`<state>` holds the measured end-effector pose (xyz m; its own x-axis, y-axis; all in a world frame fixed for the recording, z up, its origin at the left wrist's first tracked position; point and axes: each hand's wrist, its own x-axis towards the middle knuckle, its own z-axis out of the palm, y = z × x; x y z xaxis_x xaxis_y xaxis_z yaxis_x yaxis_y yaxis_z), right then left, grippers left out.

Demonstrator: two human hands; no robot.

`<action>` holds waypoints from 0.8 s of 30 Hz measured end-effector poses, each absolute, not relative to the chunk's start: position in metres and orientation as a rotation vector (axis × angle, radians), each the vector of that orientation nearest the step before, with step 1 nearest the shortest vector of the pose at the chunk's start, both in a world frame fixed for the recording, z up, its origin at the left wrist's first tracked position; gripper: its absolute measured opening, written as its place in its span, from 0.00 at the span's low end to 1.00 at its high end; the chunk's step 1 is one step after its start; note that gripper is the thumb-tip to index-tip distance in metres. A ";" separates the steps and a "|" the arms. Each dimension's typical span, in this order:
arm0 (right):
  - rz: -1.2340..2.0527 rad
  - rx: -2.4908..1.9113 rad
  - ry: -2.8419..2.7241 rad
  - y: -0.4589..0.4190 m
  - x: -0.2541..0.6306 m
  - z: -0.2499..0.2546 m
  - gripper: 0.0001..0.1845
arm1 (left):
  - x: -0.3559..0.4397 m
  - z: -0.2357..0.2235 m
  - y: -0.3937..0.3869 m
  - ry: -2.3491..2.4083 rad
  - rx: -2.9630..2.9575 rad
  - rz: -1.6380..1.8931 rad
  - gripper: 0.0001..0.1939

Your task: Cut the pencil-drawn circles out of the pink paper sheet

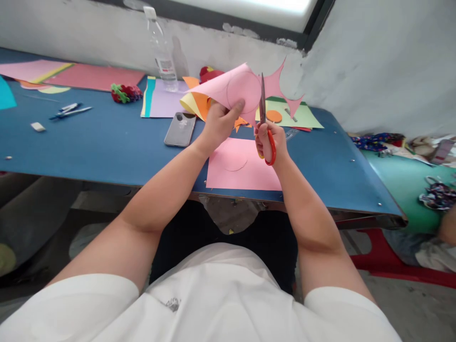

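My left hand (220,122) is closed on a sheet of pink paper (231,88), held up above the blue table (107,142), with a pencilled circle drawn on it. My right hand (272,142) grips red-handled scissors (265,123), whose blades point up into the pink paper beside the circle. Another pink sheet (242,166) with a drawn arc lies flat on the table right under both hands.
A phone (180,128) lies left of my hands. Behind it stand a clear water bottle (162,52) and stacked coloured papers (160,97). Pens (69,110) and an eraser (37,127) sit at the left. A green table (402,180) with scraps is at the right.
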<state>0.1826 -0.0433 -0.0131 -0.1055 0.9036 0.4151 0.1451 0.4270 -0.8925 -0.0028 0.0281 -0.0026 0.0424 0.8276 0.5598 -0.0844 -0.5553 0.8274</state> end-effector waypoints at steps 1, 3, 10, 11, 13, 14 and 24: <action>0.852 -0.954 -1.526 -0.044 0.182 -0.013 0.46 | -0.003 -0.001 0.027 0.774 1.591 1.600 0.36; 0.863 -0.951 -1.454 -0.045 0.180 -0.012 0.46 | -0.002 0.002 0.024 0.788 1.566 1.587 0.35; 0.925 -0.960 -1.423 -0.047 0.179 -0.013 0.47 | 0.000 0.012 0.014 0.811 1.457 1.576 0.32; 0.930 -0.958 -1.424 -0.047 0.180 -0.013 0.47 | 0.000 0.012 0.014 0.823 1.455 1.573 0.32; 0.935 -0.962 -1.431 -0.047 0.180 -0.013 0.47 | -0.001 0.013 0.013 0.835 1.457 1.570 0.32; 0.936 -0.966 -1.436 -0.047 0.180 -0.013 0.47 | -0.002 0.013 0.014 0.832 1.460 1.571 0.32; 0.940 -0.962 -1.440 -0.049 0.179 -0.009 0.47 | -0.003 0.011 0.018 0.854 1.477 1.579 0.30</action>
